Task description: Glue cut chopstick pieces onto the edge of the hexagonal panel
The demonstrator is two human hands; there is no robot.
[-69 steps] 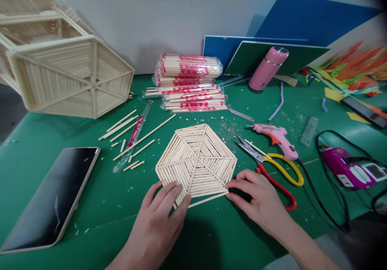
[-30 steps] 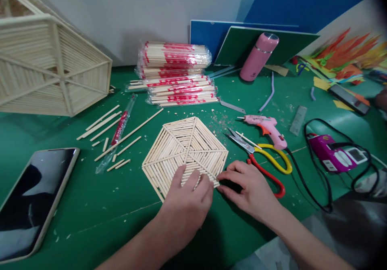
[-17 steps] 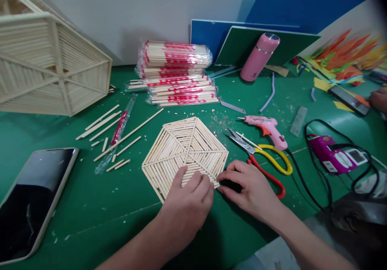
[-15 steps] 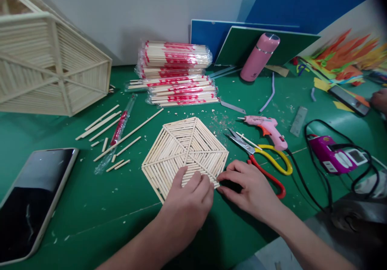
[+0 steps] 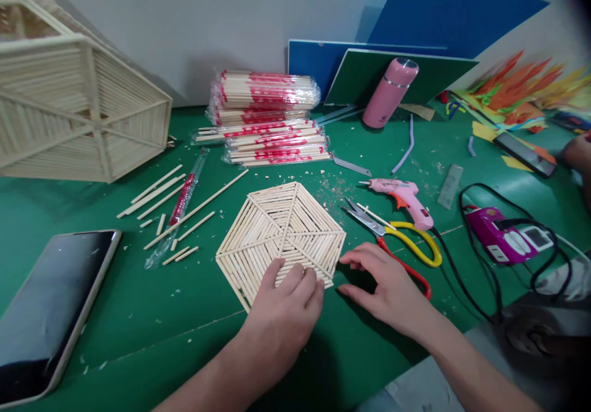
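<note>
fingers of the right hand [image 5: 384, 286] have parted and come off the corner of the stick panel [image 5: 281, 239] since half a second ago; the panel lies flat on the table [image 5: 138, 313] at centre. left hand [image 5: 287, 306], at six o'clock of it, has bent fingers with tips on the panel; i can't tell if it pinches a stick. right hand, at four o'clock, is loosely open, thumb and index apart, holding nothing.

uneven pressure from the left hand could shift the lower sticks if they aren't firmly stuck, i'd judge.

around the panel, left to right: smartphone [image 5: 55, 319] at eight, slatted stick structure [image 5: 55, 110] at ten, loose sticks [image 5: 196, 209] nearer at nine to ten, packaged chopsticks [image 5: 274, 122] at twelve, scissors [image 5: 379, 230] at three, glue gun [image 5: 409, 197] at two, purple power strip [image 5: 499, 234] at three. the scissors lie between right hand and glue gun, in the way.
</note>
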